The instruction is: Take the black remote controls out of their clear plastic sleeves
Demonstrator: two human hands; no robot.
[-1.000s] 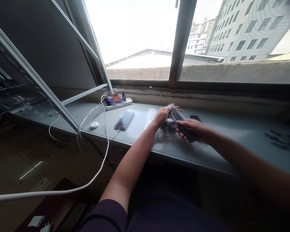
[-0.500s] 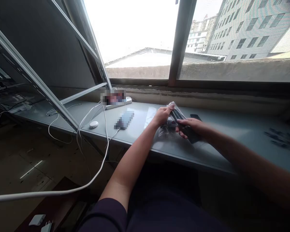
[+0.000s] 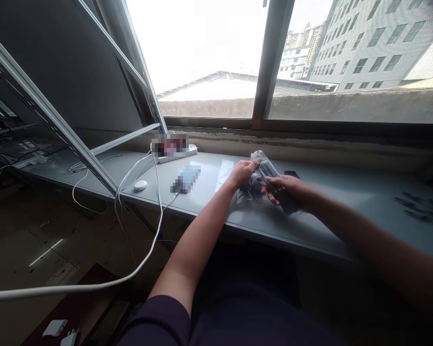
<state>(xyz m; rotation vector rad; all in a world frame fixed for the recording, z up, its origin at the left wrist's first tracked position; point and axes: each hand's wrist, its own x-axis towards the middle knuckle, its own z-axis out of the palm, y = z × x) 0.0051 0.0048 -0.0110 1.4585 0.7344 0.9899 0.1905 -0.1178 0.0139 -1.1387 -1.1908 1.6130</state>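
My left hand (image 3: 246, 172) pinches the upper end of a clear plastic bag (image 3: 266, 163) above the tabletop. Lower down, my right hand (image 3: 290, 188) is closed round a flat dark item (image 3: 289, 204), which lies partly inside or against the bag; its kind I cannot make out. The dark item tilts, with its lower end toward the table's front edge. Beneath my hands, more clear plastic packaging (image 3: 247, 196) with dark contents lies on the table. Just behind my right hand rests another dark flat object (image 3: 291, 174), partly covered by the hand.
A blurred-out phone-like device (image 3: 186, 179) with a white cable and a round white case (image 3: 140, 185) lie on the grey table (image 3: 209, 204). Behind them is a white power strip (image 3: 193, 150). Metal framing (image 3: 57, 120) slants at left. Small dark pieces (image 3: 424, 207) lie far right.
The bag's upper end has shifted slightly and looks a little more spread. My left hand has moved a touch to the right; the right hand is almost still.
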